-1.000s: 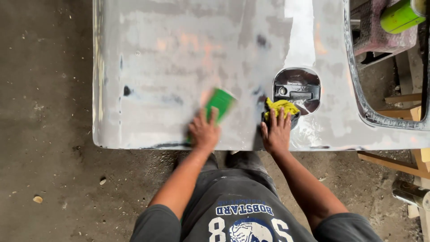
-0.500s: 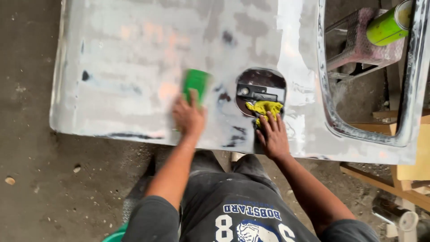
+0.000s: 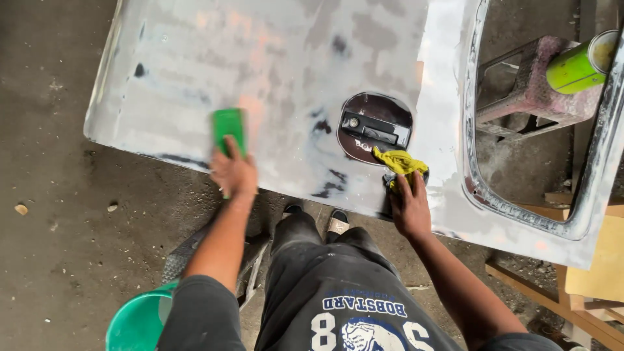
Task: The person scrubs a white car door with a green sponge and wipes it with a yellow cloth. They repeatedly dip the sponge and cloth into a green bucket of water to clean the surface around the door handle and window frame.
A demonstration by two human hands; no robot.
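A: Report the state of both hands.

B: The left hand [image 3: 233, 174] is pressed flat-fingered over a green rectangular sanding block [image 3: 229, 127], gripping it against the grey, patchily primed metal car door panel [image 3: 273, 71]. The block sits near the panel's lower edge, on the left part of the surface. The right hand [image 3: 409, 209] rests on the same panel, fingers closed on a crumpled yellow cloth [image 3: 398, 160].

A: Where is the cloth relative to the door hardware?

B: The cloth lies just below the black door handle [image 3: 376, 128], which is set in a dark oval recess [image 3: 377, 104]. Cloth and recess edge appear to touch, though the view is too blurred to confirm.

A: List the surroundings.

B: The panel lies roughly flat, above a grey concrete floor [image 3: 45, 214]. Its window opening [image 3: 533, 130] is to the right; through it a worn pinkish metal stool [image 3: 539, 91] shows, with a lime-green cylindrical can [image 3: 575, 68] lying on top. A green plastic bucket [image 3: 136, 322] stands by the person's left elbow. Pale wooden boards [image 3: 595, 286] lie at the lower right.
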